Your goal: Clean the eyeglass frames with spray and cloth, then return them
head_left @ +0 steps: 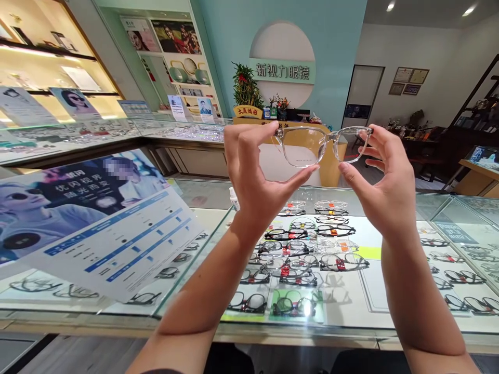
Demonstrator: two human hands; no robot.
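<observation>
A pair of clear-framed eyeglasses (330, 136) is held up in the air above the glass display counter, lenses upright. My left hand (259, 171) grips its left end between thumb and fingers, the thumb along the lower rim. At the other end my right hand (384, 176) pinches the frame, forefinger at the top corner and thumb under the right lens. Its other fingers are curled behind that lens. Below my hands, rows of eyeglasses (290, 248), several with red or orange tags, lie inside the counter.
The glass counter (343, 330) spans the front. A large printed sign board (117, 223) leans on its left part. More glass showcases (187, 130) run along the back left. A reception desk with a potted plant (246, 85) stands behind, and a small wooden table (479, 174) is at right.
</observation>
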